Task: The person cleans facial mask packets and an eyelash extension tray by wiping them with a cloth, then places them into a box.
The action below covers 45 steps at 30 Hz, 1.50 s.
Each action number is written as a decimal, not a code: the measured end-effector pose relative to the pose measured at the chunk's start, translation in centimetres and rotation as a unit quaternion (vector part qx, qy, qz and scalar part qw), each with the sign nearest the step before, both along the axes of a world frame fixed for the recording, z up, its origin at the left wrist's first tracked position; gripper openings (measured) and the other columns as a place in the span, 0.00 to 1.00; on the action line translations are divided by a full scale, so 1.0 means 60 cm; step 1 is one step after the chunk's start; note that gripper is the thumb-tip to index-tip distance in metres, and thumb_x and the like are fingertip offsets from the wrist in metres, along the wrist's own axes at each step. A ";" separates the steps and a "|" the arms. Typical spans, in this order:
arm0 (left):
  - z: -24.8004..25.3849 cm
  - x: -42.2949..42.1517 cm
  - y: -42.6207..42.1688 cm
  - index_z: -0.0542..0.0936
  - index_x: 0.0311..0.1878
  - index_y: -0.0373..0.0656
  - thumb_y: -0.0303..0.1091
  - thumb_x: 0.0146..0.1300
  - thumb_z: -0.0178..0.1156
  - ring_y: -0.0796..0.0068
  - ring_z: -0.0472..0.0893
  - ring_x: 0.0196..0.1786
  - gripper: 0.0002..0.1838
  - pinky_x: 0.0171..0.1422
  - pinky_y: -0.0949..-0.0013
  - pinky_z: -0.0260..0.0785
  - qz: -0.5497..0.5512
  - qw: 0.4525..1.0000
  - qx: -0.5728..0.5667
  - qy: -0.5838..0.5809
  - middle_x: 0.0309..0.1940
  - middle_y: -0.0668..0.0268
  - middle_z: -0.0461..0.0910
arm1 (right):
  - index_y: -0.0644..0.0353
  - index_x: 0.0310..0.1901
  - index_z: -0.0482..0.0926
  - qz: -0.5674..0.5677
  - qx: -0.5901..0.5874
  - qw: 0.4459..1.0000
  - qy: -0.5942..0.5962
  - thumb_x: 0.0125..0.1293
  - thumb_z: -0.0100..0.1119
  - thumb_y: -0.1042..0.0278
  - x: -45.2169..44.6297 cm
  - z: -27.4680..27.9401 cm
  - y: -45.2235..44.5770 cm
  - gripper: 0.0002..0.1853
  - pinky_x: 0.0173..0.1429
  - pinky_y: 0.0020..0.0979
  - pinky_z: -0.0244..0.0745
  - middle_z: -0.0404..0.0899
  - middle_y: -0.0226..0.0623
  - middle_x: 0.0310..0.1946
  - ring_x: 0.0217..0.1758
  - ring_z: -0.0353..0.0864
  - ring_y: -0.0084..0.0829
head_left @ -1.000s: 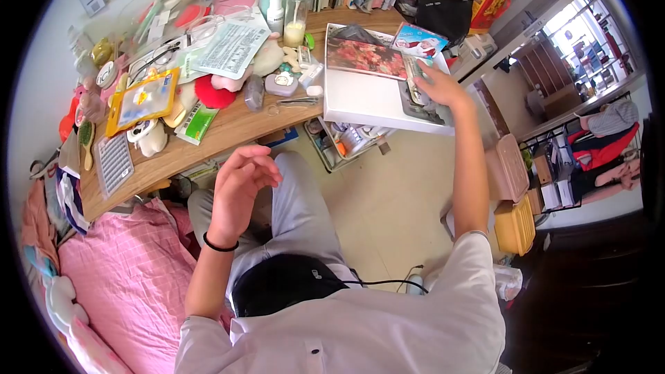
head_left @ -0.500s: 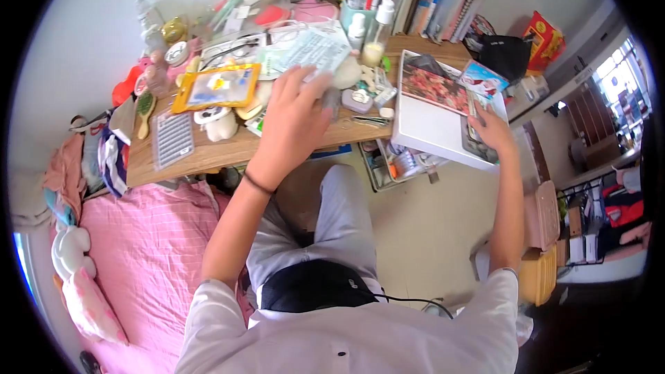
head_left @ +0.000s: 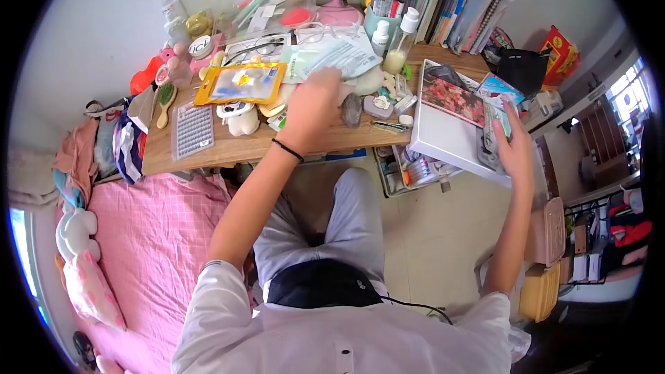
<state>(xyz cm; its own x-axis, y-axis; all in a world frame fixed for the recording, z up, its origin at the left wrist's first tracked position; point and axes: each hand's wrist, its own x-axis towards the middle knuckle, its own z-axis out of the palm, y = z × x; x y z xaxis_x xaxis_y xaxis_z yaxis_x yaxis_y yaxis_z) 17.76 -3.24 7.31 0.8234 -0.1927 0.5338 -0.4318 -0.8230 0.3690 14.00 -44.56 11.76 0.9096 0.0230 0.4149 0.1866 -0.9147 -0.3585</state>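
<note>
My left hand [head_left: 315, 107] is over the desk at the lower edge of a pale blue-and-white packet [head_left: 346, 59]; motion smears its fingers, so their grip is unclear. Just left of it lies a yellow-edged pouch [head_left: 242, 84]. At the right, my right hand [head_left: 511, 140] has its fingers wrapped round a small flat greenish packet [head_left: 493, 125], above a white box lid [head_left: 443, 131]. In the lid are a floral red card [head_left: 454, 97] and a blue picture card [head_left: 500, 88]. A grey stone-like item [head_left: 352, 109] sits right of my left hand.
Pump bottles [head_left: 402, 41], a row of books [head_left: 450, 3] and a pink lamp base [head_left: 339, 14] stand along the back of the desk [head_left: 163, 149]. An open drawer [head_left: 415, 173] juts out below. A pink bed [head_left: 152, 235] is at the left.
My left hand has moved from above my lap up to the packet on the desk. My right hand has lifted slightly with the greenish packet. The view has shifted, bringing the desk rightward.
</note>
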 end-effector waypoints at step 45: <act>-0.045 -0.303 0.068 0.84 0.44 0.34 0.41 0.75 0.61 0.88 0.79 0.33 0.16 0.36 0.77 0.72 -0.122 0.653 -0.596 0.451 0.33 0.72 0.84 | 0.65 0.53 0.84 0.313 0.486 0.721 0.383 0.71 0.65 0.68 -0.157 -0.122 0.392 0.13 0.48 0.24 0.76 0.86 0.27 0.41 0.42 0.81 0.16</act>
<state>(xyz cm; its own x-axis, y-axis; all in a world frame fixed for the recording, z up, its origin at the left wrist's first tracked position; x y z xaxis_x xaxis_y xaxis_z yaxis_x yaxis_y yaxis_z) -0.44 0.81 4.62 0.9290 -0.2669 -0.2562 0.3386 0.3345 0.8794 4.59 -21.05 4.46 0.8183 0.5649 -0.1065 -0.1391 0.0148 -0.9902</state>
